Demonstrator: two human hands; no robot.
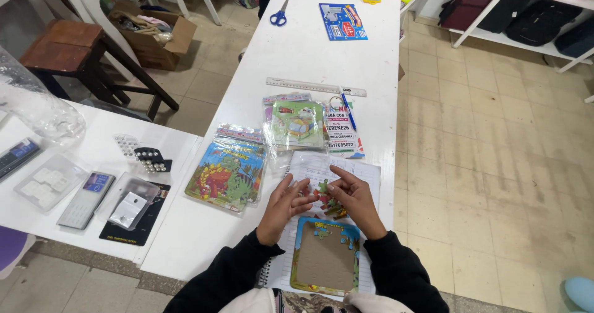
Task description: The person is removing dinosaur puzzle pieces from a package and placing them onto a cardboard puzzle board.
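Observation:
My left hand [281, 206] and my right hand [354, 198] meet over a small heap of loose puzzle pieces [325, 195] lying on an open spiral notebook [315, 164]. The fingertips of both hands pinch at pieces, green and red ones showing between them. Just below the hands lies a puzzle frame [325, 255] with a blue dinosaur border and a bare brown cardboard middle; a few pieces sit along its top edge. Black sleeves cover both arms.
On the long white table [297, 47] lie bagged dinosaur puzzles [229, 174], another bagged puzzle [298, 124], a clear ruler [315, 86], a blue pen [347, 107], a printed card, blue scissors [279, 15]. A side table to the left holds a calculator [86, 198] and small packets. Tiled floor lies to the right.

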